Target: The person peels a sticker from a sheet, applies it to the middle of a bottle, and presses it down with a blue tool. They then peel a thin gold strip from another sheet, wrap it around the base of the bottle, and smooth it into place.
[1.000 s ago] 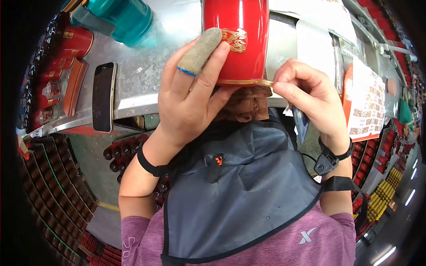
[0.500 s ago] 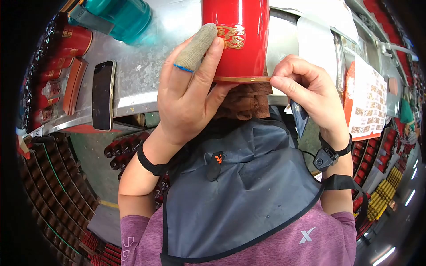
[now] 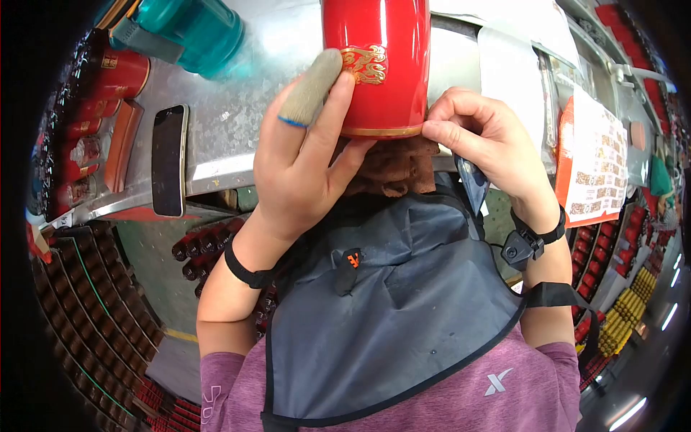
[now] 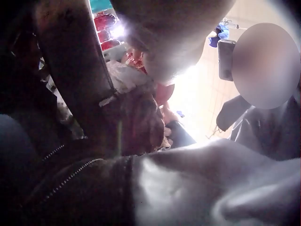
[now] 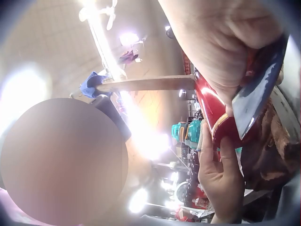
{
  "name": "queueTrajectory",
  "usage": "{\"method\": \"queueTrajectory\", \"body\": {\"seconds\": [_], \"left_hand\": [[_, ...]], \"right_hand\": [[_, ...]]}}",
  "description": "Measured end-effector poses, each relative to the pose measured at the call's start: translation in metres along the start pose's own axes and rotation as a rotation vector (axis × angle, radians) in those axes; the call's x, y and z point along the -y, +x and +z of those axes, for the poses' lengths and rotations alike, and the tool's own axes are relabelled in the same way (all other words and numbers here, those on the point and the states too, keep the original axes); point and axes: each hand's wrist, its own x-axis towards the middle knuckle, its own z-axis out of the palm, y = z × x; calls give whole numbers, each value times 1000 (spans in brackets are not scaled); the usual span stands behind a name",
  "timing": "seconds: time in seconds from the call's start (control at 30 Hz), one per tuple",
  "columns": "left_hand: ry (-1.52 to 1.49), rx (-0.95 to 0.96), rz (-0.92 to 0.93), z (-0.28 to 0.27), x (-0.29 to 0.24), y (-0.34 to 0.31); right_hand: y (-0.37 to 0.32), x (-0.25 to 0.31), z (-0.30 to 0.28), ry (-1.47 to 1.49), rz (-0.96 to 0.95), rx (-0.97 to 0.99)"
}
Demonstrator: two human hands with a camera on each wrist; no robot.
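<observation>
A glossy red canister [image 3: 392, 97] with a gold emblem [image 3: 366, 65] lies over the bench edge, its gold-trimmed end towards me. My left hand [image 3: 295, 162] holds this end, fingers along the side and thumb at the rim; one finger wears a grey cloth sleeve [image 3: 313, 90] with a blue hem. At the right of the rim, my right hand [image 3: 489, 140] pinches the gold trim [image 3: 381, 132] between thumb and forefinger. A pointed metal blade [image 5: 258, 96] sticks out below its curled fingers. Under the canister is a brown cloth [image 3: 394, 173], seen darkly in the left wrist view.
On the metal bench [image 3: 223, 144] lie a phone [image 3: 169, 160] and a brown strip-shaped block [image 3: 124, 146] at left, near a teal bottle [image 3: 205, 36]. Red canisters [image 3: 119, 72] stand beyond. A printed sheet [image 3: 597, 162] lies at right. A dark apron [image 3: 389, 302] hangs below the edge.
The canister has shifted slightly left with my left hand. My right hand has moved left along with it; the trim, sticking out towards its fingertips earlier, now lies close along the rim.
</observation>
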Motion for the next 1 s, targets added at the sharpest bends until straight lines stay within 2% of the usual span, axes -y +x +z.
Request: {"method": "queueTrajectory", "body": {"seconds": [0.03,0.1,0.17,0.23,0.33,0.5,0.67,0.73,0.9,1.0], "left_hand": [[43,26,45,-6,-2,-2],[82,55,98,-14,-7,-6],[104,108,232,-17,-12,-12],[83,69,228,-13,-12,-13],[167,79,367,-7,-12,-8],[234,99,423,8,-23,-1],[226,152,349,-4,-29,0],[150,115,277,-13,-25,0],[153,128,264,-19,-22,-5],[189,151,358,-14,-23,2]], "right_hand": [[0,3,-1,0,-3,-3],[0,10,-3,-13,125,63],[2,3,0,3,78,35],[3,0,1,14,31,12],[3,0,1,61,32,26],[4,0,1,108,49,57],[5,2,0,117,41,60],[5,7,-3,60,120,111],[6,5,-2,52,121,108],[6,0,1,82,78,86]]}}
